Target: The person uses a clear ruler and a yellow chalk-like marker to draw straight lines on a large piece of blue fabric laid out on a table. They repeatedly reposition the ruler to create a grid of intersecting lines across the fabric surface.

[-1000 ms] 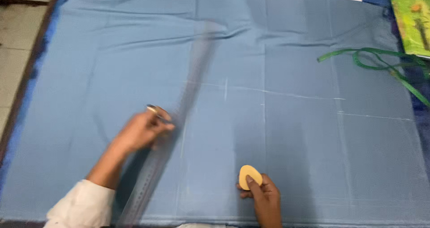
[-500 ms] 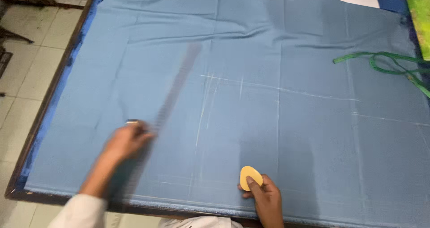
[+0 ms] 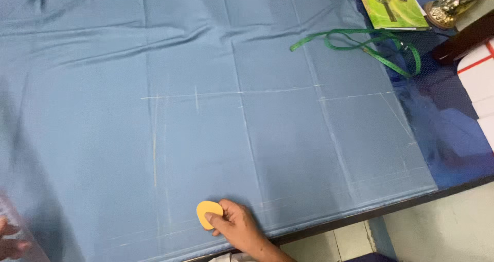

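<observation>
Currently we pinch the yellow tailor's chalk [image 3: 208,213] in our right hand [image 3: 237,227] fingers near the blue fabric [image 3: 216,61] edge, left hand [image 3: 9,239] fingers' grip indiscernible, marking step pending ruler realignment.

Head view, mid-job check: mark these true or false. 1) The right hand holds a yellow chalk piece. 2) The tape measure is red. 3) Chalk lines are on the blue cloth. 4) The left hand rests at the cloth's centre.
1) True: the right hand pinches the yellow chalk piece.
2) False: the tape measure is green.
3) True: pale chalk lines cross the blue cloth.
4) False: the left hand is at the frame's lower left edge.
</observation>
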